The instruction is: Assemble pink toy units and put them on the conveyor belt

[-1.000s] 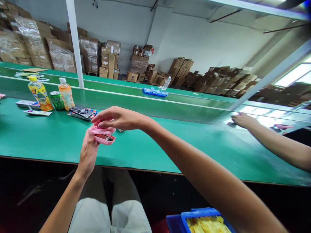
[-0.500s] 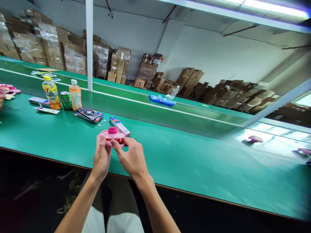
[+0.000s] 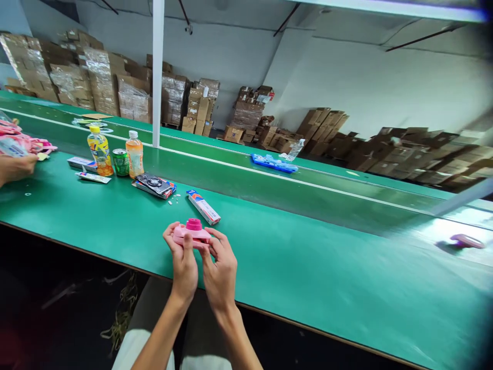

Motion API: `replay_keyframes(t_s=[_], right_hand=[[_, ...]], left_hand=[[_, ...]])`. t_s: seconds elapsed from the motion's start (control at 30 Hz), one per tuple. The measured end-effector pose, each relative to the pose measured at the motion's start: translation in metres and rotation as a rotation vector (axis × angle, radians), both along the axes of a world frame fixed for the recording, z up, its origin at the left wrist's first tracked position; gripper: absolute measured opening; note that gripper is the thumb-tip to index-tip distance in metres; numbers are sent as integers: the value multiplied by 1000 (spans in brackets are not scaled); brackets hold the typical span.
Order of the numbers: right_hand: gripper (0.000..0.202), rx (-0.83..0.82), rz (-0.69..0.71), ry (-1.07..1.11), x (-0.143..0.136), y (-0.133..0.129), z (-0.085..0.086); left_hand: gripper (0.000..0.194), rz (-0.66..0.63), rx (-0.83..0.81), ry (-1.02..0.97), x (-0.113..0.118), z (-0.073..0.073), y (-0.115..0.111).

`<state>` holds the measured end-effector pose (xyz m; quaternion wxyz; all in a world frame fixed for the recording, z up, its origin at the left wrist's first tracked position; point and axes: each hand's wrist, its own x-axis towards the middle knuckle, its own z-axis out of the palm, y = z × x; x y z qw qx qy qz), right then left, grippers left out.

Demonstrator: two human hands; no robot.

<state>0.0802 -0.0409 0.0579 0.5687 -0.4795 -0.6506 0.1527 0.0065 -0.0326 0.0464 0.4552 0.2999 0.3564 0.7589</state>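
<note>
Both hands hold a pink toy camera above the near edge of the green bench, its darker pink round lens part facing up. My left hand grips the left end, with the thumb against the near side. My right hand has its fingers closed on the right end. A narrow line shows between the upper and lower shell along the near side. Just beyond lies a white, blue and orange box. What the fingers cover underneath is hidden.
Left of the box are a black phone-like part on boxes, an orange drink bottle, a green can, a yellow-capped bottle and a tube. Another person's hand is at far left. A blue tray sits on the belt.
The view has swung left, showing more of the other person's hand and pink parts. My left thumb now presses the near side, and the two shell halves look closer together.
</note>
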Motion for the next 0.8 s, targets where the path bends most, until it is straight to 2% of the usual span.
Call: replay_keyframes(t_s=[0.13,0.2,0.27,0.33,0.47,0.57,0.63,0.7,0.73,0.8], right_hand=[[27,-100,65,182,4,-4,-15],[31,-192,94,322,4,-3,-16],[39,-276,133,364,5,0,-10],[39,-366,218,301,6,3,1],[36,-584,398,210,15,9,24],[36,-575,416,127,37,27,33],[37,-443,243,-33,62,56,34],[37,-273,-81,-213,95,97,32],[36,-225,-230,-269,114,120,30],[32,-228,-429,-328,154,166,26]], left_hand=[[49,-22,-47,-129,1,-7,3],[46,-63,-37,-234,-2,-9,6],[43,-96,-27,-302,-8,-12,10],[43,-126,-33,-296,-14,-14,13],[49,-240,-96,-139,-22,-19,16],[55,-252,-79,2,-20,-24,17],[57,-218,-78,160,-14,-28,18],[57,-217,-112,385,-9,-33,19],[56,-229,-127,507,-6,-38,20],[52,-234,-106,757,-1,-49,22]])
